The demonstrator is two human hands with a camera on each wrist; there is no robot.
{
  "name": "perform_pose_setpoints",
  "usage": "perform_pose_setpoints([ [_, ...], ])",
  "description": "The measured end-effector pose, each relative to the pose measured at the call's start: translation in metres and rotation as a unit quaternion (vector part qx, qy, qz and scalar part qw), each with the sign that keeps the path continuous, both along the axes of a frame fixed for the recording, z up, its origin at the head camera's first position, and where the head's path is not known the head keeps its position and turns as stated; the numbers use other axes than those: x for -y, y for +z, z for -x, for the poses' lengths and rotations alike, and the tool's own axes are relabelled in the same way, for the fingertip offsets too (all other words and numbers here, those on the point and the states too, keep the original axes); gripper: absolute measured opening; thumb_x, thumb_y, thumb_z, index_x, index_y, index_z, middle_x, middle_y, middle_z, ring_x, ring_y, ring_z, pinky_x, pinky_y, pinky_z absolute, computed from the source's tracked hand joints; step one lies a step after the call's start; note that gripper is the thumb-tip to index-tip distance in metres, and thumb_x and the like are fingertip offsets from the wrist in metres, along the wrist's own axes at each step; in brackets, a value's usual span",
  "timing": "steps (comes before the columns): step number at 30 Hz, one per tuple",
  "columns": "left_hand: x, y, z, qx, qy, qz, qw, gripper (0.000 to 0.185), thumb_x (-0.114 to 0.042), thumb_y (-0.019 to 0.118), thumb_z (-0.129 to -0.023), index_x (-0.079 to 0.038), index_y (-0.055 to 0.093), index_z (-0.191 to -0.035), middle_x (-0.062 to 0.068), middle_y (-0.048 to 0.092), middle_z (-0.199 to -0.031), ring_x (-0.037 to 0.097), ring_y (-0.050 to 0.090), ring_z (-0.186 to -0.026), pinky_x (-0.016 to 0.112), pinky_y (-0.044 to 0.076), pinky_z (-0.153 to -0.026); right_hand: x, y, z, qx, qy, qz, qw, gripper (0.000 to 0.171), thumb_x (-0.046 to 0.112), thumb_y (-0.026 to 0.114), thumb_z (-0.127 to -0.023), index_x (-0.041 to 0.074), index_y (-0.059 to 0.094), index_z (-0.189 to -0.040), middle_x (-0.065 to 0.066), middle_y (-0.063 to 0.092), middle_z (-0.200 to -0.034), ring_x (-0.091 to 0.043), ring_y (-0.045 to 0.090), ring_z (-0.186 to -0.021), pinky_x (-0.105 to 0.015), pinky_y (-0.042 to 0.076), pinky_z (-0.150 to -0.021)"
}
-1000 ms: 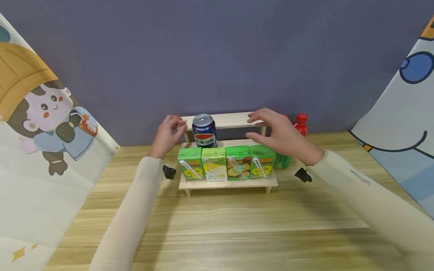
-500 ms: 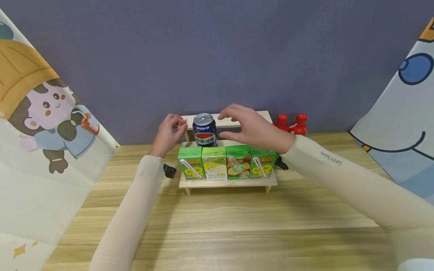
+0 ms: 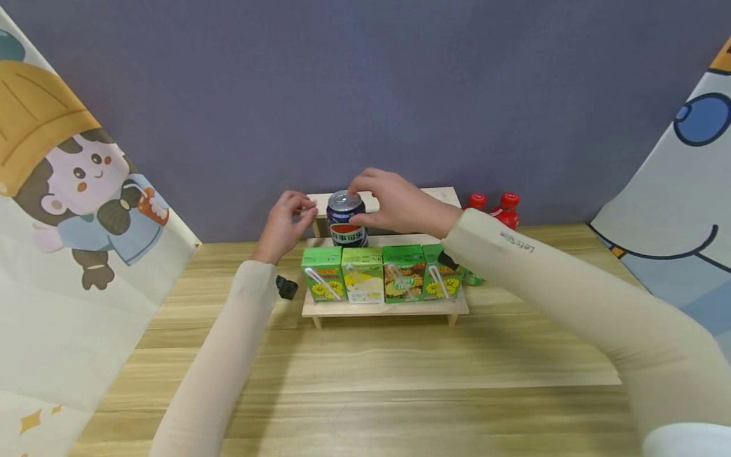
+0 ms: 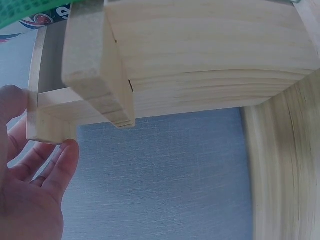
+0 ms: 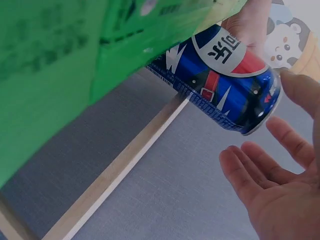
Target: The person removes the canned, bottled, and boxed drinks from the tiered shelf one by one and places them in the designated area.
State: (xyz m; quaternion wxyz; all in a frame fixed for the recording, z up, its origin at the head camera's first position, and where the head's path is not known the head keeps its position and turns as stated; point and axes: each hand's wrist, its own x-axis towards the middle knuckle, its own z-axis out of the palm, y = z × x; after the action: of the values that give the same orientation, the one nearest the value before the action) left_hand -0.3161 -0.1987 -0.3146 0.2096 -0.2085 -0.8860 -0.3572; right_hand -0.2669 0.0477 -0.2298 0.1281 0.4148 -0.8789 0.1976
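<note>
Standing upright on the upper step of a small wooden stepped shelf point(image 3: 445, 308), behind a row of four green drink cartons point(image 3: 382, 273), a blue cola can point(image 3: 346, 221); arching over the can's top from the right, the right hand point(image 3: 394, 204), fingers spread and relaxed, thumb close against the can's side; showing in the right wrist view, the can point(image 5: 235, 80) lying just beyond the open fingers point(image 5: 260, 175) with a narrow gap, nothing yet clasped; hovering just to the left of the can, the left hand point(image 3: 283, 227), fingers loosely curled with tips near the shelf's top board, holding nothing; appearing in the left wrist view, those fingertips point(image 4: 65, 155) resting at the corner of the shelf frame point(image 4: 200, 55); standing behind the shelf's right end against the purple wall, two red-capped bottles point(image 3: 493, 206); bearing all of it, a light wooden table point(image 3: 365, 381); hanging at both sides, cartoon-printed cloths point(image 3: 74, 209).
</note>
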Motion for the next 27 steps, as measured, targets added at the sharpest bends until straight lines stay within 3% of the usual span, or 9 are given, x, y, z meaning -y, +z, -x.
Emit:
perform_pose_setpoints([
  [13,-0.001,0.000,0.002,-0.023,-0.009,-0.001,0.9997,0.014,-0.019,0.057,-0.083,-0.007,0.061,-0.089,0.001,0.046,-0.099,0.013,0.047,-0.088,0.025,0.042,-0.079,0.016,-0.005,0.007,0.040,-0.030,-0.033,0.998,0.038,0.042,0.065,-0.072,0.019,0.044,-0.094,0.007,0.045,-0.088,-0.012,0.043,-0.073,-0.027,0.038,-0.058],
  [27,0.000,-0.002,0.001,-0.020,-0.011,0.004,0.9997,0.017,-0.023,0.056,-0.084,-0.009,0.060,-0.090,0.001,0.045,-0.100,0.014,0.048,-0.087,0.027,0.042,-0.079,0.022,-0.006,0.002,0.005,-0.044,-0.042,0.998,0.040,0.045,0.066,-0.069,0.017,0.043,-0.086,0.004,0.043,-0.083,-0.012,0.041,-0.070,-0.027,0.037,-0.055],
])
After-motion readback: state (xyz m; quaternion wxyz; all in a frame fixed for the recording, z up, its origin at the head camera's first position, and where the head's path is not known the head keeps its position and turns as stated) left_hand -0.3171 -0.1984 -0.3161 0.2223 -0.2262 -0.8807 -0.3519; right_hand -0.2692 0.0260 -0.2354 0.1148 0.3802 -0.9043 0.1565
